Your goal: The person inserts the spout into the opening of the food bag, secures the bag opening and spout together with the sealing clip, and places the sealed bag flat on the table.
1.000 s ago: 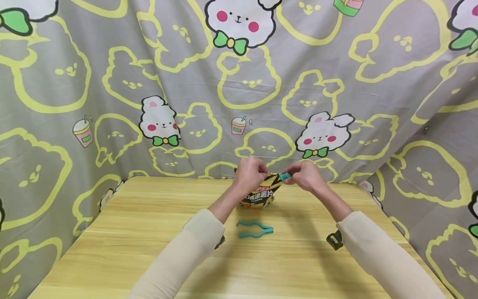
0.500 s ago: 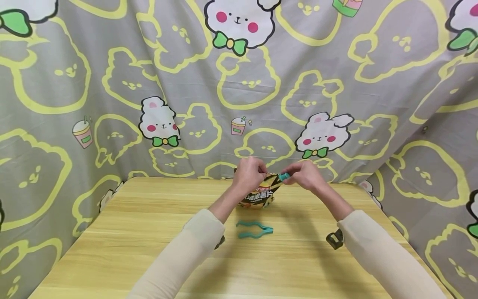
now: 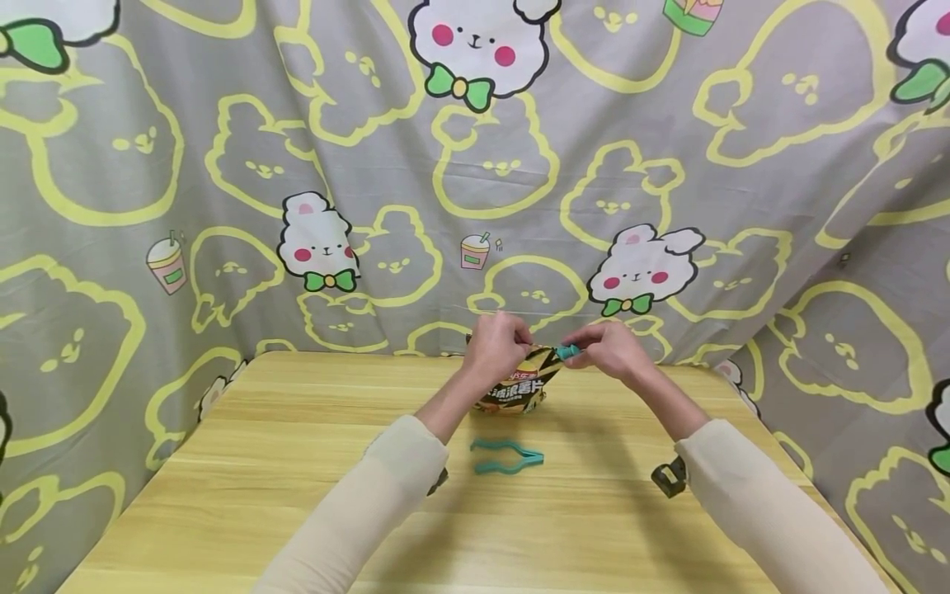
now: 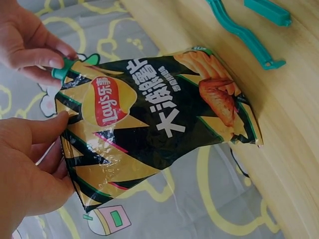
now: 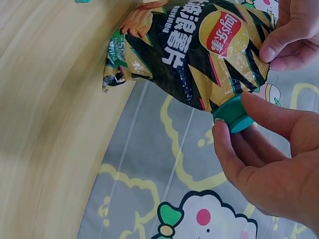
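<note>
fingers of the left hand (image 3: pixel 496 346) pinch the top of a black-and-yellow foil crisp bag (image 3: pixel 519 384) standing at the far edge of the pale wooden table (image 3: pixel 245 495), right hand (image 3: pixel 612 351) gripping a teal plastic clip (image 3: pixel 567 352) on its corner, another teal clip (image 3: pixel 507 456) lying open nearby.

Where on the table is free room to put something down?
The table is bare left of the left sleeve, and near its front edge between both sleeves. It is crowded at the far middle: chip bag, both hands, and the open clip.

Chip bag (image 3: pixel 519 386) at table (image 3: pixel 223 495) rear edge (w/ curtain (image 3: pixel 223 165) behind), open clip (image 3: pixel 506 456) in front.
</note>
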`<action>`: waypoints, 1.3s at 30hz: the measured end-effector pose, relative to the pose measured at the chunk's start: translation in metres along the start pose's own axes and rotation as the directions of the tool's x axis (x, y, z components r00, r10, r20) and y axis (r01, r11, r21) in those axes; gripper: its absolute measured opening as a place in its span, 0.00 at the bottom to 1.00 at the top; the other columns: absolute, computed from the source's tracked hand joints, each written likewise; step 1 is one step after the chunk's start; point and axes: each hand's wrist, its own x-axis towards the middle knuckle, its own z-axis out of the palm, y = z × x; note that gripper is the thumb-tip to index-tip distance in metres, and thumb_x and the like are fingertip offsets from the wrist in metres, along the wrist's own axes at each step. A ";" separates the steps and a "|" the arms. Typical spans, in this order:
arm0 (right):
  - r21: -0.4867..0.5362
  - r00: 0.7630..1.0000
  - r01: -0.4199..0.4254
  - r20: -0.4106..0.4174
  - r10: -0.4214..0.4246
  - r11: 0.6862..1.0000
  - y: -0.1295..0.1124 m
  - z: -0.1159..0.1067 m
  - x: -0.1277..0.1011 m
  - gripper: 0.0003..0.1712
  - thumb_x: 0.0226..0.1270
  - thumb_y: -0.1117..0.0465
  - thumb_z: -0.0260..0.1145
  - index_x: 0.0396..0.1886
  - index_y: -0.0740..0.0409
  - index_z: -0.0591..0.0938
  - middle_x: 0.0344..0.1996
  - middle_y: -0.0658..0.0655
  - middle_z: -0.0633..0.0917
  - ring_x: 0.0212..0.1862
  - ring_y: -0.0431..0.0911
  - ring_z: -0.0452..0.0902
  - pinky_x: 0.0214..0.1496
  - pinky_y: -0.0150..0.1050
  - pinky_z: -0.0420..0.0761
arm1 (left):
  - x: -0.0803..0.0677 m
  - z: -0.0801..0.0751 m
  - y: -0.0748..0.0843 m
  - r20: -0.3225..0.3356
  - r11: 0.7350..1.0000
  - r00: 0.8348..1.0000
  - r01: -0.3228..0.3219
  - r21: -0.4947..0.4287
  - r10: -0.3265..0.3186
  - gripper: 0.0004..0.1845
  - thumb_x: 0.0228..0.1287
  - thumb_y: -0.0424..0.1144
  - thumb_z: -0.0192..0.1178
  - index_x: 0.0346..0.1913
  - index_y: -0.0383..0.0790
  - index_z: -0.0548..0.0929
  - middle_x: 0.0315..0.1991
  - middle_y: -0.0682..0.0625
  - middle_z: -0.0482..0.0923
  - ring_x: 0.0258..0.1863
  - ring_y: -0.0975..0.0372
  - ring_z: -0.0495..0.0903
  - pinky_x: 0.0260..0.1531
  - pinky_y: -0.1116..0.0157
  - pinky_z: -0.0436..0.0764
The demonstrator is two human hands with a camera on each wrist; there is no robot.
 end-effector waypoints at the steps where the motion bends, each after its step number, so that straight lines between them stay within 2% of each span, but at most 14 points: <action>1: 0.002 1.000 -0.004 -0.001 0.004 1.000 0.000 0.000 0.000 0.20 0.59 0.65 0.75 0.52 0.63 0.87 0.44 0.61 0.89 0.43 0.47 0.85 0.53 0.43 0.82 | 0.000 0.000 0.000 0.001 1.000 1.000 0.000 0.001 0.000 0.04 0.63 0.31 0.69 0.33 0.39 0.92 0.30 0.49 0.90 0.28 0.62 0.87 0.32 0.69 0.84; 12: -0.003 1.000 -0.020 0.013 0.020 1.000 0.004 -0.004 -0.002 0.26 0.58 0.64 0.75 0.57 0.65 0.84 0.48 0.63 0.89 0.49 0.53 0.85 0.60 0.52 0.80 | 0.000 0.000 -0.001 -0.002 1.000 1.000 0.002 -0.008 -0.002 0.04 0.63 0.31 0.69 0.33 0.40 0.92 0.29 0.50 0.89 0.28 0.63 0.87 0.33 0.68 0.85; 16: -0.019 1.000 -0.022 0.017 0.022 1.000 0.005 -0.006 -0.003 0.26 0.59 0.62 0.75 0.58 0.65 0.84 0.49 0.63 0.89 0.50 0.54 0.85 0.60 0.52 0.81 | 0.000 -0.001 -0.002 -0.005 1.000 1.000 0.000 -0.013 0.000 0.03 0.63 0.31 0.70 0.32 0.39 0.92 0.29 0.50 0.89 0.28 0.62 0.86 0.33 0.68 0.85; 23: -0.032 0.999 -0.025 0.045 0.027 0.999 0.011 -0.011 -0.009 0.28 0.60 0.60 0.76 0.59 0.68 0.82 0.53 0.69 0.86 0.55 0.59 0.83 0.59 0.53 0.82 | -0.001 -0.002 -0.003 0.000 1.000 1.000 -0.007 -0.022 0.007 0.03 0.62 0.31 0.70 0.32 0.40 0.92 0.29 0.50 0.89 0.27 0.63 0.86 0.34 0.67 0.85; 26: -0.063 0.998 -0.005 0.055 0.009 0.998 0.017 -0.014 -0.010 0.29 0.60 0.60 0.76 0.59 0.70 0.81 0.53 0.70 0.85 0.55 0.59 0.83 0.57 0.51 0.83 | -0.001 -0.003 -0.003 0.002 1.000 1.000 -0.011 -0.021 0.011 0.03 0.63 0.31 0.70 0.32 0.40 0.92 0.29 0.50 0.89 0.27 0.63 0.86 0.34 0.68 0.85; 30: -0.072 0.998 -0.009 0.060 0.013 0.997 0.025 -0.017 -0.014 0.29 0.59 0.61 0.77 0.58 0.71 0.82 0.51 0.69 0.86 0.51 0.56 0.85 0.52 0.47 0.86 | -0.002 -0.005 -0.003 0.003 1.000 1.000 -0.009 -0.021 0.009 0.04 0.63 0.31 0.70 0.32 0.40 0.92 0.29 0.50 0.89 0.28 0.63 0.86 0.34 0.67 0.85; 34: -0.024 0.996 -0.046 0.074 0.047 0.999 0.034 -0.015 -0.018 0.26 0.59 0.63 0.76 0.55 0.73 0.82 0.50 0.71 0.86 0.46 0.52 0.86 0.48 0.44 0.87 | -0.002 -0.006 -0.003 0.008 1.000 1.000 0.002 -0.025 -0.002 0.04 0.63 0.30 0.70 0.32 0.39 0.92 0.30 0.50 0.89 0.29 0.62 0.86 0.35 0.66 0.85; 39: -0.040 0.995 -0.055 0.084 0.059 0.998 0.043 -0.006 -0.022 0.22 0.59 0.63 0.76 0.51 0.72 0.84 0.46 0.69 0.87 0.40 0.49 0.87 0.46 0.46 0.87 | -0.001 -0.007 -0.003 0.008 1.000 1.000 -0.004 -0.025 0.004 0.03 0.62 0.30 0.70 0.32 0.39 0.92 0.29 0.49 0.89 0.30 0.61 0.87 0.36 0.65 0.86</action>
